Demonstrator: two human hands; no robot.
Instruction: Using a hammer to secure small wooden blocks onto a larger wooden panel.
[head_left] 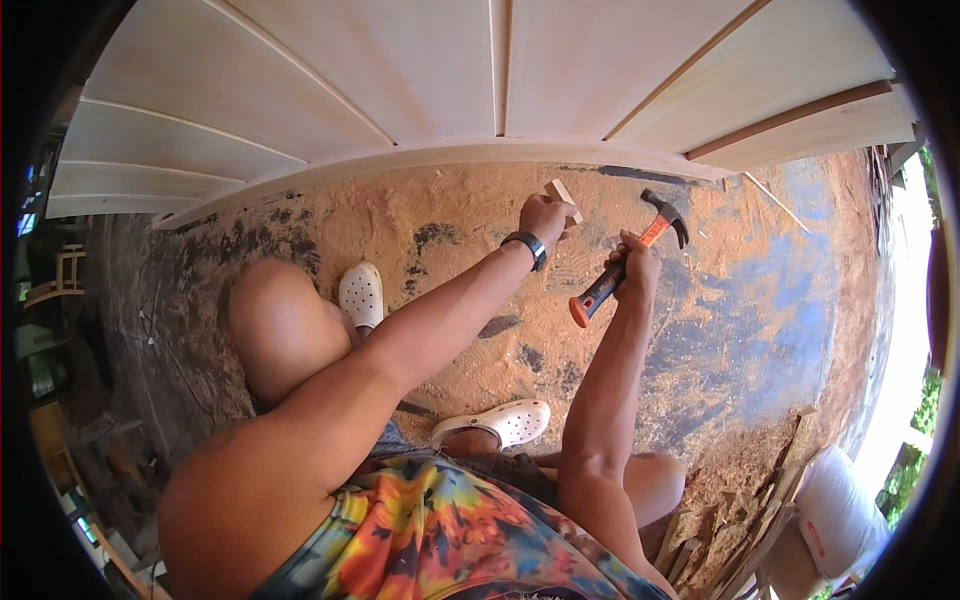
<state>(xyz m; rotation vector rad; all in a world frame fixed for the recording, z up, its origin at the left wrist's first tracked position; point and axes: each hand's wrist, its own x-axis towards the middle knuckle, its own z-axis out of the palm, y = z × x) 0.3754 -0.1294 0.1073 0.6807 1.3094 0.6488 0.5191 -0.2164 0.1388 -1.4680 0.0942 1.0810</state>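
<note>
My left hand (548, 222), with a dark band at the wrist, is closed around a small pale wood block (563, 197) whose end sticks out past the fingers. To its right, my right hand (636, 268) grips a claw hammer (655, 232) partway along its orange and black handle. The hammer's dark head points away from me, its claw toward the right, and it is apart from the block. Both hands are in front of the lower edge of a large pale wooden panel (420, 80) with several narrow strips running up it.
Sawdust covers much of the dark floor (740, 320). A thin stick (777, 202) lies near the panel's right end. Scrap wood strips (740, 520) and a white sack (840, 510) are at the lower right. A wooden frame (62, 275) stands far left. My feet wear white clogs (515, 420).
</note>
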